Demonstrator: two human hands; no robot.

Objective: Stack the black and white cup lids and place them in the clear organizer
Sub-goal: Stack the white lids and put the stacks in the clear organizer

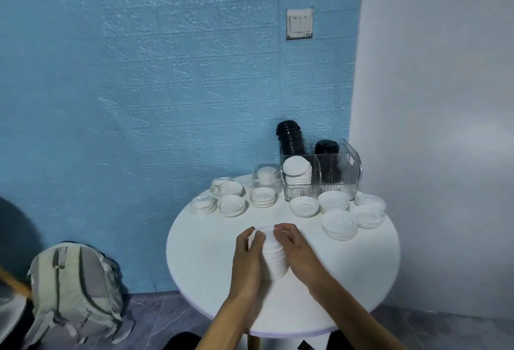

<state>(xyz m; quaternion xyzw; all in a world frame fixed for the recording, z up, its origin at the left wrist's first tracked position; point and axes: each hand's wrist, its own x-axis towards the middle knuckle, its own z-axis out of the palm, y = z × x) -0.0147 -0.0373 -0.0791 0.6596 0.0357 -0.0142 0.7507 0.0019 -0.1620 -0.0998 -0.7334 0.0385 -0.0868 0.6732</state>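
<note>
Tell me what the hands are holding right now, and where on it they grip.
Both hands hold one stack of white lids by its sides: the left hand on its left, the right hand on its right, fingers curled round it.

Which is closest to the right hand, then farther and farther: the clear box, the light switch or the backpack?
From the right hand, in the head view:
1. Clear organizer, at the table's back, a bit right.
2. Backpack, on the floor, far left.
3. Light switch, high on the blue wall.

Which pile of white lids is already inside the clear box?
The white stack in the clear organizer's front left compartment; the others sit loose on the table.
</note>
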